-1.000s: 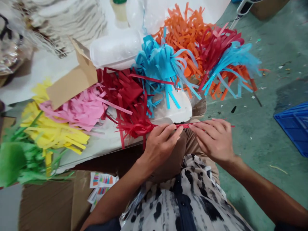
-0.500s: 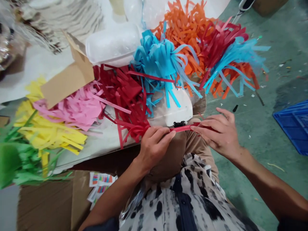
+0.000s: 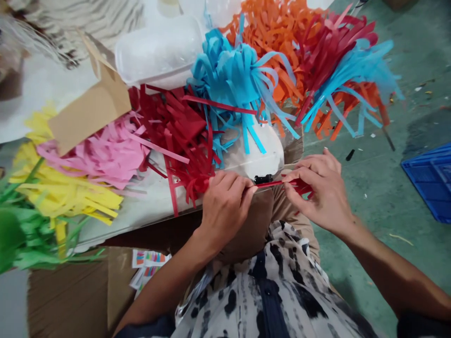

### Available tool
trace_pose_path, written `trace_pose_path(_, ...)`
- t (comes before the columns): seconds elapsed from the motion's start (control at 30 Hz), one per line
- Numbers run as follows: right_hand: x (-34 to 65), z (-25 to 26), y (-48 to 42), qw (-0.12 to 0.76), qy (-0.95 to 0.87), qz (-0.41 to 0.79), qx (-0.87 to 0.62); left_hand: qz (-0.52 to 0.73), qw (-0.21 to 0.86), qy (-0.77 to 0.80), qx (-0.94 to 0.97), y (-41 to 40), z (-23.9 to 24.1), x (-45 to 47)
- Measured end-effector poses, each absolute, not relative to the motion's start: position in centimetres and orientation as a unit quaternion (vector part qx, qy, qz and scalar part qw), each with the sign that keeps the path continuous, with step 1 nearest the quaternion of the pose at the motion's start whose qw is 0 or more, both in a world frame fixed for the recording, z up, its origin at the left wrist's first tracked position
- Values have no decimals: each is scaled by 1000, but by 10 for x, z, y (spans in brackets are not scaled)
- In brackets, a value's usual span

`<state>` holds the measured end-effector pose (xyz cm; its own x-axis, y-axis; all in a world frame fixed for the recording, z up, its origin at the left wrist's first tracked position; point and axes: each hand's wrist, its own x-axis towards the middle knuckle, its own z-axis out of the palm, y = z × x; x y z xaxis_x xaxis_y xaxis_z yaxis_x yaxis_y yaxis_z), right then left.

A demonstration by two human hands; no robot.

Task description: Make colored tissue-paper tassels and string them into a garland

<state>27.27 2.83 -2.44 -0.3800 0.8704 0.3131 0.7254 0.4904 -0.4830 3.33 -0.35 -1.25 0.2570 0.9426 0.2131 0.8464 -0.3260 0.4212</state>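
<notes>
Closer together than half a second ago, left hand (image 3: pixel 225 206) and right hand (image 3: pixel 322 192) each keep a grip pinched on the red strip (image 3: pixel 271 183). It is stretched just off the worktop (image 3: pixel 148 206) edge, beside a black clip (image 3: pixel 263 179). Printed cards (image 3: pixel 148 267) below the worktop show no readable writing.

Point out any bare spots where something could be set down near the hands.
Bare white tabletop shows between the pink fringe, the red fringe and the near edge, beside the left hand. The green floor lies open between the right hand and the blue crate. Both hands pinch a red strip. Further back, paper piles crowd the tabletop.
</notes>
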Motion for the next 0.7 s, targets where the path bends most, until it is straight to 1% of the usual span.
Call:
trace_pose_path(0.17, 265, -16, 30, 230, -805, 140, -528, 172, 109, 596, 777, -1, -7, 31)
trace_pose_path(0.3, 267, -14, 30, 223, -809, 145, -524, 155, 124, 612, 765, -1, -2, 30)
trace_pose_path(0.53, 271, -22, 26, 254, -799, 143, -525, 174, 135, 639, 737, -2, -3, 32)
trace_pose_path(0.7, 269, -26, 27, 289, -770, 143, -551, 195, 165, 645, 721, -1, -2, 27)
